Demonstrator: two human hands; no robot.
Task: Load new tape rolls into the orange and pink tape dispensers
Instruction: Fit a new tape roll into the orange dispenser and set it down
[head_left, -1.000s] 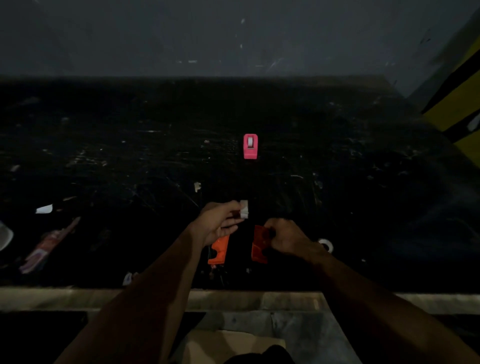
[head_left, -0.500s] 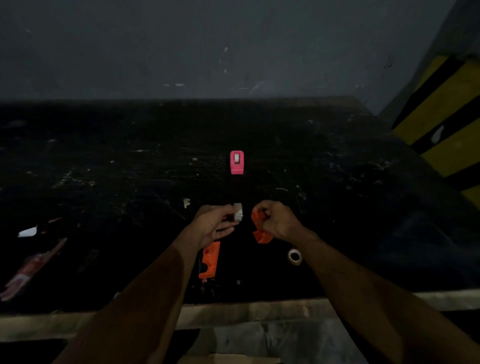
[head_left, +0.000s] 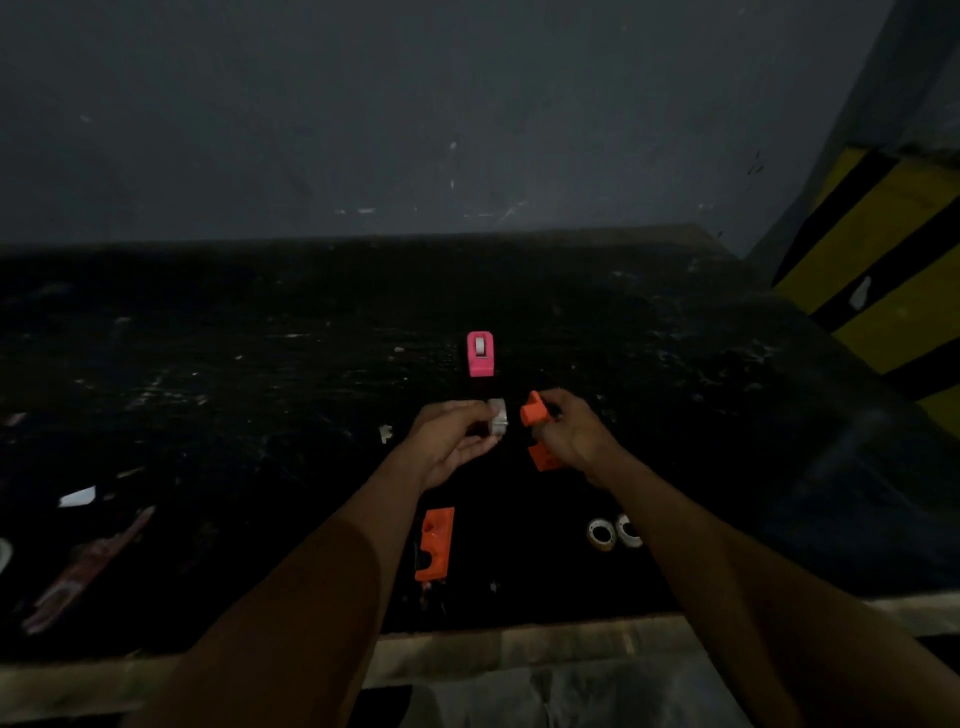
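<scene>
Head view: our left hand (head_left: 453, 441) pinches a tape roll (head_left: 497, 423); our right hand (head_left: 569, 434) grips an orange dispenser half (head_left: 535, 410) beside it. Pink dispenser (head_left: 480, 354) stands beyond on the bench (head_left: 260, 364). Dim light risks misalignment; we may drop the roll.

Two bare forearms, no sleeves showing, left hand (head_left: 449, 441) and right hand (head_left: 574, 434) without gloves, rings or watch

both hands (head_left: 457, 441) raised, fingers curled
</scene>
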